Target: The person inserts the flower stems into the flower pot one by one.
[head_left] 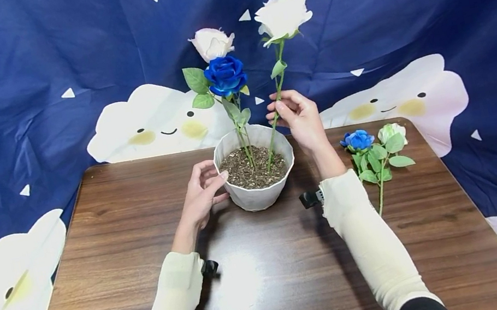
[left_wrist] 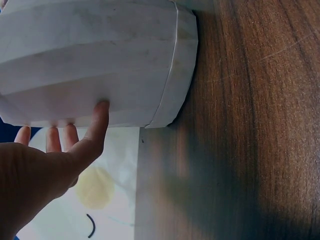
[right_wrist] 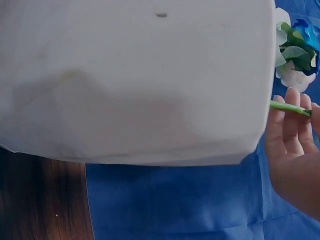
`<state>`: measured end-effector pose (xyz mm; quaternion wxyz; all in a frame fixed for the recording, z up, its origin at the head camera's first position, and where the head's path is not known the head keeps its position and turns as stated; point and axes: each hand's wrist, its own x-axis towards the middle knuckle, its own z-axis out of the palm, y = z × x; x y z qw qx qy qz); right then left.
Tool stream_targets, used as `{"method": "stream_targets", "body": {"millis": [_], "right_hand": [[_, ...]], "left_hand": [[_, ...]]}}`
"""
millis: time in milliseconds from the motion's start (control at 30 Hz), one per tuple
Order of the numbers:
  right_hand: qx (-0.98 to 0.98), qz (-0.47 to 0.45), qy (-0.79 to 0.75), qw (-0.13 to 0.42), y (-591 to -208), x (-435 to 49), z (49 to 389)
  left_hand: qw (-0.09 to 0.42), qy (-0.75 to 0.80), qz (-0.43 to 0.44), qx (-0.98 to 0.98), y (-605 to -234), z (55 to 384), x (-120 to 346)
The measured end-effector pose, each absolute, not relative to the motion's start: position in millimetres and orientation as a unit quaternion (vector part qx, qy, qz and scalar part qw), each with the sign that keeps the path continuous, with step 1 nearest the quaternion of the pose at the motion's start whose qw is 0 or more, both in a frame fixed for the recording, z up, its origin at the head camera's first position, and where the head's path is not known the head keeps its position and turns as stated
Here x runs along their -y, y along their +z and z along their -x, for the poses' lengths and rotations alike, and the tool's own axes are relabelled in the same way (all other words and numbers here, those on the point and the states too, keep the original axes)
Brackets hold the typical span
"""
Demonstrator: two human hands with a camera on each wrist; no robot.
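Note:
Between my hands a white faceted flower pot [head_left: 258,197] filled with brown soil [head_left: 252,176] stands at the table's back edge. My left hand [head_left: 200,194] rests against the pot's left side, fingertips touching the wall and not wrapped round it. With thumb and fingers my right hand [head_left: 304,120] pinches the green stem of a white rose [head_left: 284,17] that leans to the right. Its lower end meets the soil at the pot's right. A blue rose [head_left: 225,75] and a pale pinkish-white rose [head_left: 212,44] stand in the pot left of it.
On the table's right side lie another blue rose [head_left: 358,140] and a greenish-white rose [head_left: 392,133] with leafy stems, beside my right forearm. Behind the brown wooden table [head_left: 273,294] hangs a dark blue cloth [head_left: 108,41] with smiling clouds and white triangles.

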<state>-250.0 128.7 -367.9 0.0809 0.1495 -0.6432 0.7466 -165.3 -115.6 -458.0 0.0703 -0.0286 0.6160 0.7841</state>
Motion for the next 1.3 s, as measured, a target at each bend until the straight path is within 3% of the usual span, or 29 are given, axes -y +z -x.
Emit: {"method": "stream_targets", "body": {"millis": [1100,1300], "right_hand": [[0.683,-0.148,0.715,0.028,-389.6,-111.2,252.9],[0.707,-0.155,0.689,0.042,-390.8,-113.0,252.8]], "left_hand": [[0.067,0.779,0.029,-0.622,-458.1,164.8,116.0],[0.069,0.78,0.027,-0.622,-457.6,164.4,115.4]]}}
